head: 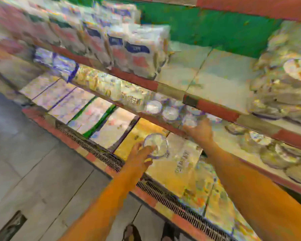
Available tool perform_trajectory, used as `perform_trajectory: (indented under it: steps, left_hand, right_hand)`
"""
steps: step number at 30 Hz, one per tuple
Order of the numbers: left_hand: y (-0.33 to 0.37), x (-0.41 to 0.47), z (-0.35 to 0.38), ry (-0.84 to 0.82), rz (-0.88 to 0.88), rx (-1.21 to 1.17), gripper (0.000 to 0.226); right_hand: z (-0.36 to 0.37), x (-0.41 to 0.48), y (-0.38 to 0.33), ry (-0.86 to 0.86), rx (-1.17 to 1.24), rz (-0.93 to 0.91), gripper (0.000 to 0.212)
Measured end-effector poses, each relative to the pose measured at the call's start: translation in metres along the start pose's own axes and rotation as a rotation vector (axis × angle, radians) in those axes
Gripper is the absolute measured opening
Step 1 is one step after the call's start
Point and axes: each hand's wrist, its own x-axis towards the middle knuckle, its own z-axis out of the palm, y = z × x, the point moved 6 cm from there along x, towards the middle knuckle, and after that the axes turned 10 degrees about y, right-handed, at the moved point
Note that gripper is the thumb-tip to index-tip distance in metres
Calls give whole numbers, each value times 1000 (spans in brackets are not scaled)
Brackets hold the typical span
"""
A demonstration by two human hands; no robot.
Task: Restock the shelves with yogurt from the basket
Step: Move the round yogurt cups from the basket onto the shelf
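Two-handed reach | left fingers [147, 151] grip yogurt cup [155, 145], low | right fingers [206, 121] grip shelf-edge cup [189, 120]

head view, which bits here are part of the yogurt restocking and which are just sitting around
Job: left hand, its yogurt cup, right hand, shelf-edge cup it grips, shelved cups.
Not: white bags, flat boxes, floor grille.

Bright; heavy motion blur, blocky smearing
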Motion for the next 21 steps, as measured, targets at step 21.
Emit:
perform_trajectory:
  steps: [21]
  left_hand:
    - [3, 18, 17, -70, -48, 43, 43]
  right_hand:
    - [9, 2, -6, -49, -149, 26, 96]
